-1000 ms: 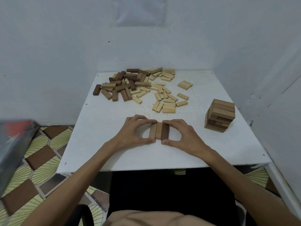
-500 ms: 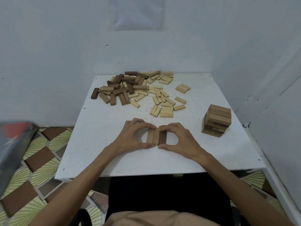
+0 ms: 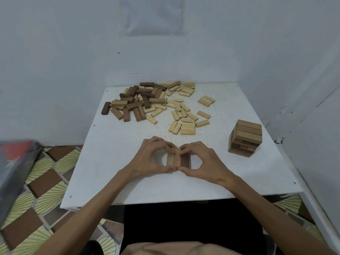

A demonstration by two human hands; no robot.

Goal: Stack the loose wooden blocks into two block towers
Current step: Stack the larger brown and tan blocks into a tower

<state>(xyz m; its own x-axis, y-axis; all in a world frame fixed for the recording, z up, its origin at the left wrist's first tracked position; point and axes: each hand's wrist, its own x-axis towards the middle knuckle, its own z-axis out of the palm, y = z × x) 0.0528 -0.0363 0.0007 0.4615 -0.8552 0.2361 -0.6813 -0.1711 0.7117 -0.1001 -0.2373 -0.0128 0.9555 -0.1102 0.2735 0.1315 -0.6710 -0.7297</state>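
Note:
Three wooden blocks lie side by side as one row (image 3: 177,159) near the table's front: two tan ones and a dark brown one on the right. My left hand (image 3: 149,159) and my right hand (image 3: 206,161) frame this row, with fingertips on its far ends and thumbs at its near ends, pinching it square. A short block tower (image 3: 245,138) stands at the right side of the table. A heap of loose brown and pale blocks (image 3: 156,103) lies at the back.
The white table (image 3: 114,162) sits in a corner with walls behind and to the right. A grey and red blurred object (image 3: 16,162) shows at the left edge. Patterned floor lies to the left below the table.
My fingers and thumbs have drawn inward until they nearly meet at the row's ends. The view has tilted, so the table sits lower in the frame.

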